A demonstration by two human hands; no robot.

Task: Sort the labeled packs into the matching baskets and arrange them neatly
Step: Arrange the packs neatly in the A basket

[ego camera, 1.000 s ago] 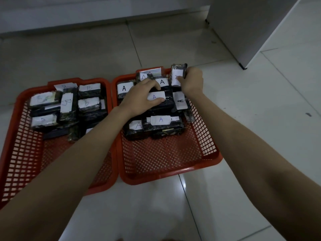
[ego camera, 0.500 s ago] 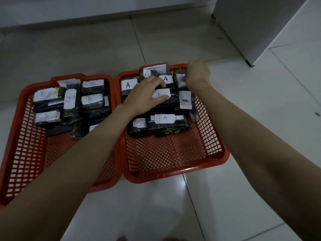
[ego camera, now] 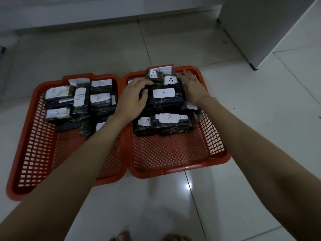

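Two red mesh baskets sit side by side on the tiled floor. The left basket holds several dark packs labelled B in its far half. The right basket holds several dark packs labelled A, stacked at the back. My left hand curls its fingers round the left end of the middle A pack. My right hand lies with fingers straight against the right side of the stack, beside the back A pack. Another A pack lies in front.
A white cabinet stands at the back right, its corner foot close to the right basket. A wall base runs along the back. My toes show at the bottom edge. The near halves of both baskets hold no packs.
My right hand has laid down the pack it held upright at the back right and now lies flat. My left hand slid left, uncovering the middle pack's label.
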